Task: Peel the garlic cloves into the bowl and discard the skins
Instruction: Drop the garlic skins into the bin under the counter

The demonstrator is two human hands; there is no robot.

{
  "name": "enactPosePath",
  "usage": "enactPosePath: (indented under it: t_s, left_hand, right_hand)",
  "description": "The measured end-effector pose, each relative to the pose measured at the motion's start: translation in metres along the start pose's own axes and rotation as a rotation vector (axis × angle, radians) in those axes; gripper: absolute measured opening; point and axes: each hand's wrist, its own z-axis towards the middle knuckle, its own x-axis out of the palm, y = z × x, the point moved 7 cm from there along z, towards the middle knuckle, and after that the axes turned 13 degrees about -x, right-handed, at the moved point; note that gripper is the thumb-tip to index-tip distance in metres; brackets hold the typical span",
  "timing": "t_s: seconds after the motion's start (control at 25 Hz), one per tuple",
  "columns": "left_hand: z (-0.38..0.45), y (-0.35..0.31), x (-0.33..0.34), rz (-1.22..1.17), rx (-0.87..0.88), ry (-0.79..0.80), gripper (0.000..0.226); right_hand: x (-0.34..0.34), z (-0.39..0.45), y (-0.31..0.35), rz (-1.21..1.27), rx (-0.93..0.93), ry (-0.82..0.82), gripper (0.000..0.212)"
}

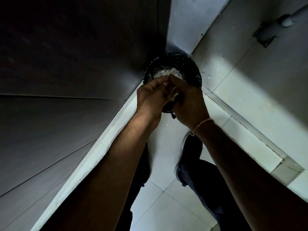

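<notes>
Here both hands [171, 95] pinch skins [174, 95] over bin [196, 75].

I see a black bin [173, 64] w/ black liner, whitish-cream garlic skins [166, 73] heaped inside. Floor tiles [166, 205] pale white-green w/ thin dark grout lines. Cabinet [66, 64] dark grey-brown. Shoe [190, 157] navy blue. Pale pinkish thread band [201, 125] on right wrist.
</notes>
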Motion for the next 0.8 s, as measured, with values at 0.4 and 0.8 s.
enactPosePath:
  t_s: [0.4,0.8]
  left_hand:
    - [0.003,-0.009,-0.001,0.510,0.296,-0.115,0.038]
    - [-0.007,-0.010,0.003,-0.068,0.047,0.071,0.026]
  right_hand:
    - [-0.014,0.002,0.000,0.403,-0.002,-0.333,0.045]
    - [-0.005,-0.003,0.017,-0.225,-0.287,-0.076,0.050]
